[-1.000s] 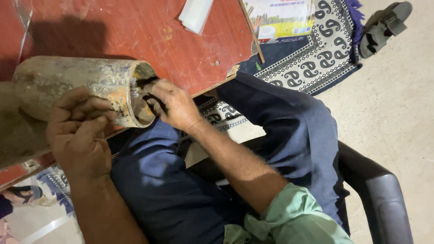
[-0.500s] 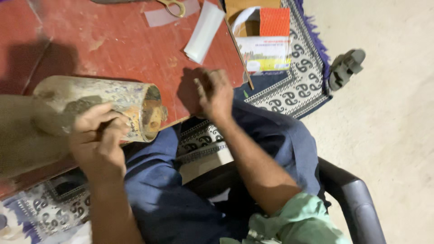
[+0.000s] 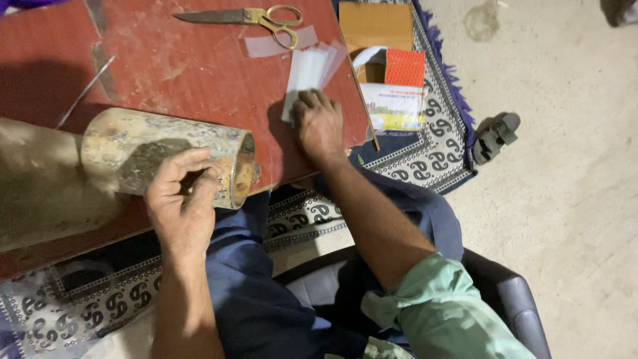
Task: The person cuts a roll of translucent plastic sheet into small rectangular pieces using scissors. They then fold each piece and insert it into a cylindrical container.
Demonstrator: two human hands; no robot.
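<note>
Left hand (image 3: 181, 203) steadies our rusty, corroded metal cylinder (image 3: 166, 158) on the worn red tabletop (image 3: 186, 73).
Our fingers curl around its open end; our right hand (image 3: 320, 125) presses flat on translucent white plastic strips (image 3: 307, 72), near brass-handled scissors (image 3: 249, 16).

Table layout, scissors at the top

Scissors (image 3: 249, 16) are lying at upper centre on the table (image 3: 166, 73); plastic sheets (image 3: 307, 70) are sitting below them, the cylinder (image 3: 166, 158) is lying at left, and the cardboard box (image 3: 385, 60) is sitting right of the table.
</note>
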